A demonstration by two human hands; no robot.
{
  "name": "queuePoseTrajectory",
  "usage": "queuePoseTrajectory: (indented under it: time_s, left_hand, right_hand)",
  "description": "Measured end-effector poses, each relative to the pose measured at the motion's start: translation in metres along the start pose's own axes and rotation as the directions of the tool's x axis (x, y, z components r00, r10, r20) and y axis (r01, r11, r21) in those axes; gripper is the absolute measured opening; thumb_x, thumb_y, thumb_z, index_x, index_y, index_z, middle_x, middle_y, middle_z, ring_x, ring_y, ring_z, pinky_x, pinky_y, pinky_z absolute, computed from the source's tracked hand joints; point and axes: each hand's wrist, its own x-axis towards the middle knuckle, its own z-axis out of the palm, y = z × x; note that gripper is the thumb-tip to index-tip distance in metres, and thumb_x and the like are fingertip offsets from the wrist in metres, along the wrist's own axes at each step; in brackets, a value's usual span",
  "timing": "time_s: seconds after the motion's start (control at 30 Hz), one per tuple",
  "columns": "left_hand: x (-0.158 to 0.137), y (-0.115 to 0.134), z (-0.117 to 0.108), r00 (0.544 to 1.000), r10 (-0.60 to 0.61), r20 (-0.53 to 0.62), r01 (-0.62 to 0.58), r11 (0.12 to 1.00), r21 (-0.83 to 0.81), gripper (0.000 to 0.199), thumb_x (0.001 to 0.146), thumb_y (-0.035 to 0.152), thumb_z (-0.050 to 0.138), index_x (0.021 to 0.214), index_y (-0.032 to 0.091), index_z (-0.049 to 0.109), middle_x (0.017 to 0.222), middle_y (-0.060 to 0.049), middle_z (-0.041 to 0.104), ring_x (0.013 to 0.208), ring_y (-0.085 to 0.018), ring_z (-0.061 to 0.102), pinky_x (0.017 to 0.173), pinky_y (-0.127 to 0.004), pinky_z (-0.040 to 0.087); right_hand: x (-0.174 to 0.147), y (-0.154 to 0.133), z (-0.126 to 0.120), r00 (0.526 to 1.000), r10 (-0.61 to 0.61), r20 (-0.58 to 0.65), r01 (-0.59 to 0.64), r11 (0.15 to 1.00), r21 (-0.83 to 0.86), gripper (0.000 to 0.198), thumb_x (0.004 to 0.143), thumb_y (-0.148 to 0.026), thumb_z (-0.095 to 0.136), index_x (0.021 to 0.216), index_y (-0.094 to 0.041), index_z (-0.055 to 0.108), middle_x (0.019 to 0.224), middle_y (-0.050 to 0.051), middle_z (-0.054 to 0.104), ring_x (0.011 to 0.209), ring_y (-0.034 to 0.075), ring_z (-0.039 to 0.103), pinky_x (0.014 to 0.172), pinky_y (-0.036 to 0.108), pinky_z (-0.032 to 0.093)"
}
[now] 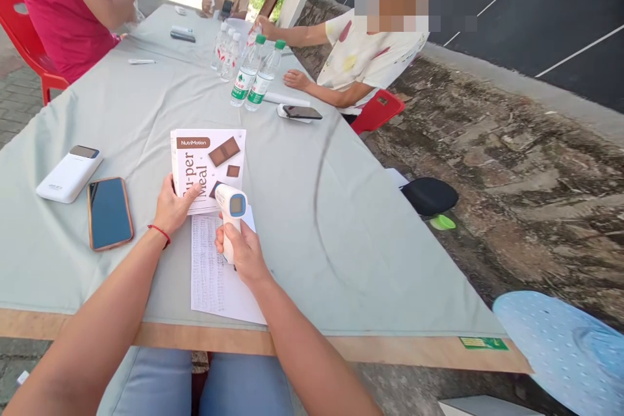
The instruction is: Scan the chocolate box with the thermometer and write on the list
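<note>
My left hand grips the lower left of a white box with a "NutriMotion" label and chocolate pieces printed on it. Its thumb lies across the front, while the other fingers are mostly hidden. In my right hand is a white infrared thermometer with a blue-framed screen facing me. The thermometer's head overlaps the box's lower right corner; whether they touch I cannot tell. Beneath both hands lies a sheet of paper with columns of small writing, partly covered.
Left of the box lie a phone and a white power bank. Water bottles stand farther back, near another phone. People sit around the cloth-covered table, one in a patterned shirt. A blue stool is at right.
</note>
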Motion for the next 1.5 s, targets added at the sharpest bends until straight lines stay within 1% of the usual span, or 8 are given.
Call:
queuePoseTrajectory:
  time_s: [0.13,0.27,0.77,1.03,1.2,1.33,1.43,1.5]
  left_hand:
    - [0.000,0.000,0.001,1.000,-0.003,-0.003,0.003,1.000,0.001,0.065,0.071,0.063,0.069,0.113,0.015,0.053,0.114,-0.010,0.062,0.102,-0.025,0.060,0.087,-0.038,0.048]
    - [0.001,0.001,0.002,1.000,-0.009,-0.023,0.009,1.000,0.010,0.064,0.070,0.061,0.072,0.111,0.015,0.054,0.115,-0.010,0.062,0.103,-0.026,0.060,0.089,-0.038,0.049]
    - [0.008,-0.007,0.009,0.994,0.104,-0.015,-0.104,0.994,-0.021,0.062,0.071,0.062,0.073,0.107,0.015,0.053,0.108,-0.007,0.063,0.103,-0.022,0.061,0.094,-0.034,0.050]
    - [0.005,-0.002,0.009,0.996,0.089,-0.011,-0.089,0.996,0.001,0.061,0.072,0.061,0.073,0.107,0.015,0.053,0.109,-0.009,0.062,0.105,-0.024,0.060,0.096,-0.037,0.049]
    - [0.005,-0.003,0.008,0.998,0.059,0.007,-0.059,0.998,-0.016,0.061,0.073,0.058,0.073,0.110,0.015,0.053,0.107,-0.009,0.062,0.105,-0.024,0.060,0.096,-0.038,0.048]
    - [0.005,-0.004,0.007,0.994,0.109,0.005,-0.109,0.994,-0.024,0.063,0.073,0.063,0.070,0.109,0.014,0.053,0.106,-0.009,0.061,0.108,-0.025,0.059,0.099,-0.039,0.046]
    - [0.005,-0.005,0.005,0.984,0.177,-0.020,-0.177,0.984,-0.003,0.068,0.074,0.067,0.067,0.114,0.014,0.051,0.111,-0.010,0.059,0.111,-0.025,0.057,0.102,-0.041,0.043]
    - [0.006,-0.006,0.004,0.972,0.231,-0.049,-0.232,0.973,-0.008,0.073,0.073,0.069,0.067,0.119,0.015,0.048,0.115,-0.011,0.057,0.115,-0.025,0.055,0.105,-0.042,0.042]
  right_hand:
    - [0.000,0.001,0.000,1.000,-0.001,-0.002,0.001,1.000,0.028,0.038,0.084,-0.056,0.059,0.083,-0.019,0.051,0.065,-0.002,0.050,0.055,0.012,0.048,0.055,0.027,0.039]
    - [0.001,-0.002,0.001,1.000,-0.006,-0.011,0.006,0.998,0.055,0.040,0.081,-0.057,0.061,0.086,-0.019,0.051,0.066,-0.003,0.049,0.054,0.012,0.048,0.053,0.027,0.039]
    - [0.000,-0.005,-0.003,0.998,-0.059,-0.011,0.059,0.998,0.005,0.044,0.083,-0.063,0.058,0.092,-0.021,0.051,0.067,-0.003,0.048,0.054,0.011,0.047,0.053,0.026,0.040]
    - [-0.001,-0.006,-0.003,0.999,-0.053,-0.003,0.053,0.999,0.006,0.042,0.084,-0.061,0.058,0.092,-0.020,0.052,0.068,-0.003,0.048,0.054,0.011,0.048,0.052,0.026,0.040]
    - [-0.001,-0.005,-0.003,0.999,-0.039,-0.010,0.039,0.999,0.012,0.045,0.082,-0.062,0.058,0.098,-0.020,0.054,0.069,-0.004,0.049,0.053,0.011,0.049,0.051,0.025,0.041]
    - [0.000,-0.003,-0.006,0.999,-0.032,-0.009,0.032,0.999,0.021,0.043,0.082,-0.059,0.060,0.098,-0.020,0.054,0.069,-0.003,0.050,0.054,0.011,0.049,0.051,0.025,0.041]
    - [0.000,-0.006,-0.010,0.998,-0.056,0.020,0.056,0.998,0.023,0.038,0.083,-0.057,0.060,0.090,-0.020,0.054,0.068,-0.002,0.050,0.055,0.011,0.049,0.053,0.025,0.041]
    - [0.000,-0.012,-0.014,0.996,-0.086,-0.003,0.086,0.996,0.007,0.038,0.083,-0.057,0.058,0.083,-0.020,0.053,0.068,-0.001,0.050,0.056,0.012,0.049,0.055,0.026,0.043]
